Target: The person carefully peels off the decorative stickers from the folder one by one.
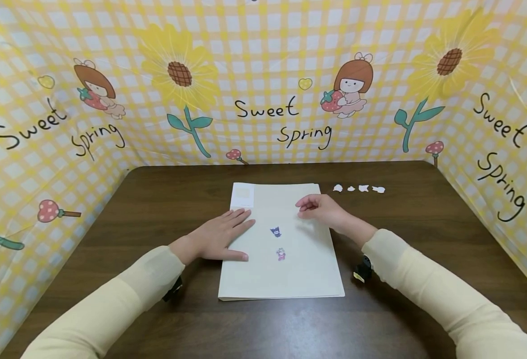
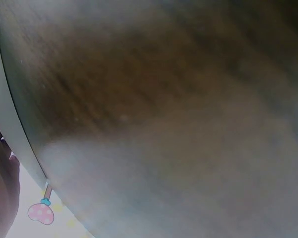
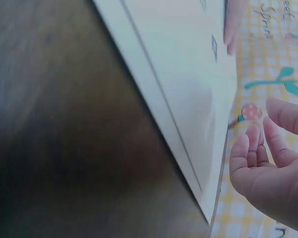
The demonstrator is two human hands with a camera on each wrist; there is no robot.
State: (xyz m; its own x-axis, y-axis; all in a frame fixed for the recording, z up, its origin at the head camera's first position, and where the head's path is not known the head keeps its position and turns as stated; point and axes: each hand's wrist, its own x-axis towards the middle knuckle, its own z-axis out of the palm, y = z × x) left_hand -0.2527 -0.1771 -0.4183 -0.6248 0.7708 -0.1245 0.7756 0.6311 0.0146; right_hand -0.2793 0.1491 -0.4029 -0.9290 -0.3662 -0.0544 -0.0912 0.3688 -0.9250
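A large off-white booklet [image 1: 290, 279] or stack of sheets lies on the brown table. Two small stickers or pictures are on its top page: a dark purple figure [image 1: 275, 232] and, just below it, a pink one [image 1: 281, 254]. My left hand [image 1: 227, 234] rests flat on the left edge of the page, fingers spread. Over the upper right edge hovers my right hand [image 1: 319, 207], its fingers loosely bent. In the right wrist view the thumb [image 3: 288, 115] stands apart from the fingers, and I see nothing between them. The left wrist view shows mostly blurred tabletop.
A white card [image 1: 242, 195] with a pale square sits at the booklet's upper left corner. Several small white cut-out pieces [image 1: 363, 188] lie in a row on the table [image 1: 402, 209] to the upper right. A yellow checked cloth [image 1: 263, 65] hangs around the back and sides.
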